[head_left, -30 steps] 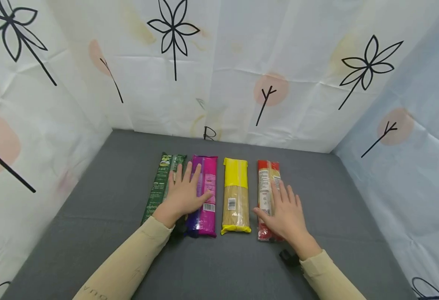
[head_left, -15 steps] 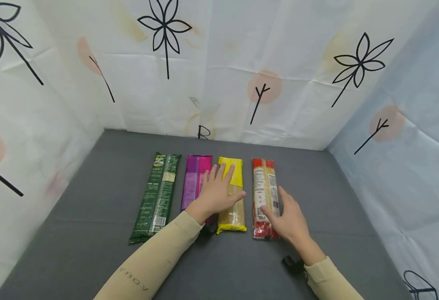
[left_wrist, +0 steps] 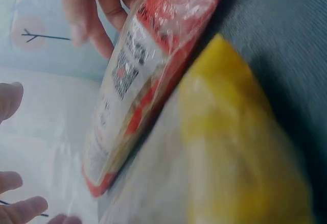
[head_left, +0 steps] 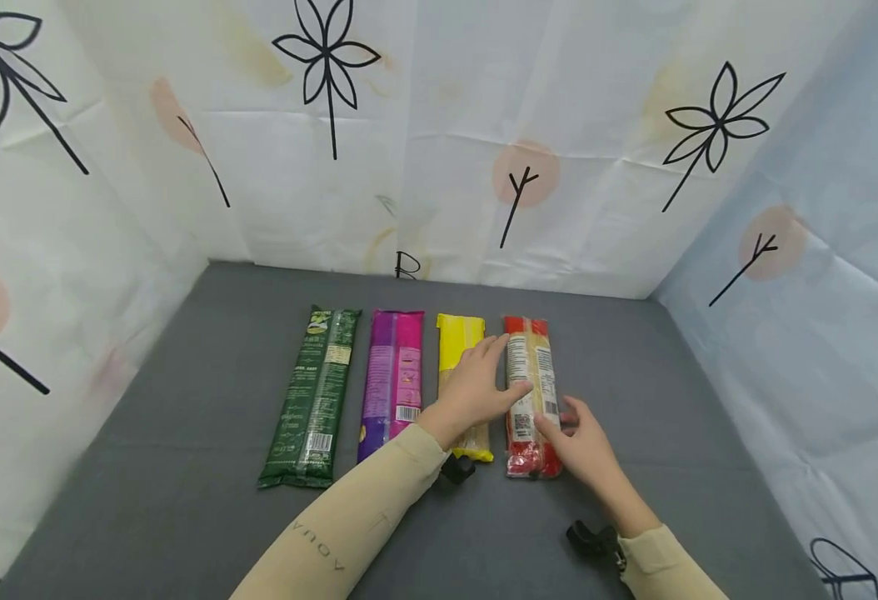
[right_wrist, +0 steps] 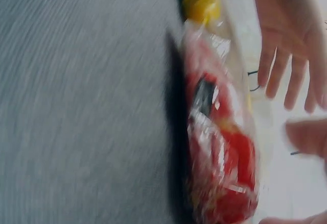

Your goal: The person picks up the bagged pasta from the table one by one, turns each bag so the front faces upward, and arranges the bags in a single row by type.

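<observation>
A red pack of spaghetti (head_left: 520,358) with a white label lies on the grey table. My left hand (head_left: 475,390), its fingers spread, hovers over the yellow pack of spaghetti (head_left: 457,335) and reaches toward the red pack's left side. At the red pack's lower right edge is my right hand (head_left: 587,446), thumb and fingers apart and loosely bent. In the right wrist view, the red pack (right_wrist: 230,152) lies flat, with the left hand (right_wrist: 291,35) beyond it. The left wrist view shows the yellow pack (left_wrist: 230,142) blurred in front of the red one.
A green spaghetti pack (head_left: 310,400) and a purple-pink pack (head_left: 394,367) lie to the left in the same row. White patterned cloth (head_left: 439,167) walls in the grey tabletop (head_left: 184,467) at the back and both sides.
My left hand has moved right, from the green and purple packs across the yellow one to beside the red pack. My right hand has shifted from over the red pack to its right edge.
</observation>
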`<state>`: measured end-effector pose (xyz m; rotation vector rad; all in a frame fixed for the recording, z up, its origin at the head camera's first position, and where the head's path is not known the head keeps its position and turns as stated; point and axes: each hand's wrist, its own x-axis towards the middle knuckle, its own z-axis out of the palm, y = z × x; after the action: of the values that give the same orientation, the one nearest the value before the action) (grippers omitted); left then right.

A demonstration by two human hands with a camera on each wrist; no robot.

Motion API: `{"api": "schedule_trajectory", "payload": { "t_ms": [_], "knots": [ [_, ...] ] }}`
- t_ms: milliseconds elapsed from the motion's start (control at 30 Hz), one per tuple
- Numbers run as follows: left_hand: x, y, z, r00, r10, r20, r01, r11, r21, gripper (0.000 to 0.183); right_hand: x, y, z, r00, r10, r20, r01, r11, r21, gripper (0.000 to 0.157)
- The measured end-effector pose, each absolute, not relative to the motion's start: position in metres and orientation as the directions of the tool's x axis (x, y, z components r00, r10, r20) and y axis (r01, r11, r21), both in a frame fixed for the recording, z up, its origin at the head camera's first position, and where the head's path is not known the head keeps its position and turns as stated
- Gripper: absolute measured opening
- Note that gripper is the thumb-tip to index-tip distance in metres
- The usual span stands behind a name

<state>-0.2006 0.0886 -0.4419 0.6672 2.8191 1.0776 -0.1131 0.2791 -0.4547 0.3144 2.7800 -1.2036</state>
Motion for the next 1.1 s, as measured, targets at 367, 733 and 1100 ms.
{"api": "schedule_trajectory", "payload": {
  "t_ms": [367,733,1100],
  "knots": [
    [-0.201,0.12,-0.452,-0.932,0.36,-0.051,0.166,0.547,0.82,0.09,-0.117,0.278,-0.452,-0.953,0.134,-0.272,0.291,0.655,-0.697,0.084],
    [-0.201,0.134,-0.461,-0.95,0.304,-0.077,0.157,0.671,0.724,0.074,-0.123,0.28,-0.455,-0.936,0.152,-0.318,0.34,0.62,-0.707,0.073],
    [-0.204,0.132,-0.461,-0.95,0.303,-0.079,0.167,0.704,0.691,0.075,-0.127,0.274,-0.449,-0.935,0.118,-0.334,0.342,0.549,-0.762,0.061]
  ]
}}
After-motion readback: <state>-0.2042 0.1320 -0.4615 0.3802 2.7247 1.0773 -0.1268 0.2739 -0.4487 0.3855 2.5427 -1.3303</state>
